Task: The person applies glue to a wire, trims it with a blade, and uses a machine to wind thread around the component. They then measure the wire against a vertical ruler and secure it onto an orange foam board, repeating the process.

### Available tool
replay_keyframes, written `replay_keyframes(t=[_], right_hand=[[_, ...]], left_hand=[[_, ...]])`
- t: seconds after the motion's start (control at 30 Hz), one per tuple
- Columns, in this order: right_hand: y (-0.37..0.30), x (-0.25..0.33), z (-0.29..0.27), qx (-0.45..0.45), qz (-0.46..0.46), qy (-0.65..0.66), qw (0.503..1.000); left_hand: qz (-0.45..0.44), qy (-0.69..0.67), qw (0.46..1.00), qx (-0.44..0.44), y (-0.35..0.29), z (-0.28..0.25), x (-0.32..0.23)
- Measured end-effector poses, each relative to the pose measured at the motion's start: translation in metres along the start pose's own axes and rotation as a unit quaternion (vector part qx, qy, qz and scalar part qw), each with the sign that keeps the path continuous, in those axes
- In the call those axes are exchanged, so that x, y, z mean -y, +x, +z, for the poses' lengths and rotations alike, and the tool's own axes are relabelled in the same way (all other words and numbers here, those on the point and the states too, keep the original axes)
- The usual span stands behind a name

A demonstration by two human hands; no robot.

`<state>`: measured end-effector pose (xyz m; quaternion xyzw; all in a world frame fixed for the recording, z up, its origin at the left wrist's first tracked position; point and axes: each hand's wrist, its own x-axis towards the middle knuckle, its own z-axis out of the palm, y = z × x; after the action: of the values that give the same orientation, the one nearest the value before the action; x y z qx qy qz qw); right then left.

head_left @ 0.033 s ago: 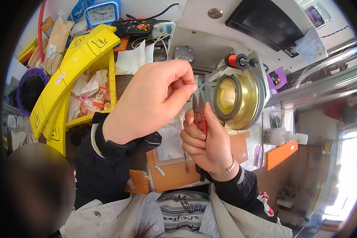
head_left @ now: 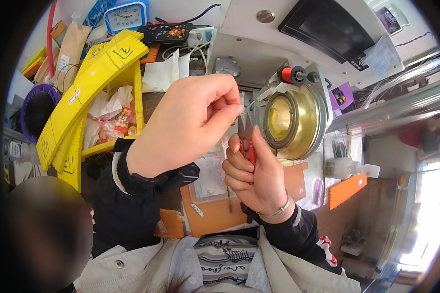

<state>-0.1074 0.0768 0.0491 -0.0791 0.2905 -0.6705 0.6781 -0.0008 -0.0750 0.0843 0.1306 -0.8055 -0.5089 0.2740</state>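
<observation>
My right hand (head_left: pixel 256 173) is wrapped round red-handled thread snips (head_left: pixel 247 141), which point away from me with their blades a little apart. Just above and left of the blade tips, thumb and forefinger of my left hand (head_left: pixel 193 119) are pinched together. Whatever lies in that pinch is too small to make out. Right of the snips sits a round brass-coloured drum (head_left: pixel 281 121) on a white machine. My left hand hides part of the work area behind it.
A red spool (head_left: pixel 292 75) sits on a post above the drum. On the left, yellow curved strips (head_left: pixel 78 97) lean over a yellow bin (head_left: pixel 138 93) of scraps. A clear plastic tray (head_left: pixel 210 188) lies below my hands; a dark screen (head_left: pixel 327 29) is at upper right.
</observation>
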Motion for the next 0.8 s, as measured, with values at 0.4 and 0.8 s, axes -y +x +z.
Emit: replay_keyframes(t=[0.4, 0.8], right_hand=[[0.004, -0.005, 0.003, -0.052, -0.009, 0.022, 0.998], [-0.068, 0.001, -0.015, -0.006, -0.029, -0.301, 0.953]], left_hand=[[-0.021, -0.026, 0.999, 0.009, -0.002, -0.002, -0.005], [0.192, -0.044, 0.974, -0.115, -0.021, -0.012, -0.049]])
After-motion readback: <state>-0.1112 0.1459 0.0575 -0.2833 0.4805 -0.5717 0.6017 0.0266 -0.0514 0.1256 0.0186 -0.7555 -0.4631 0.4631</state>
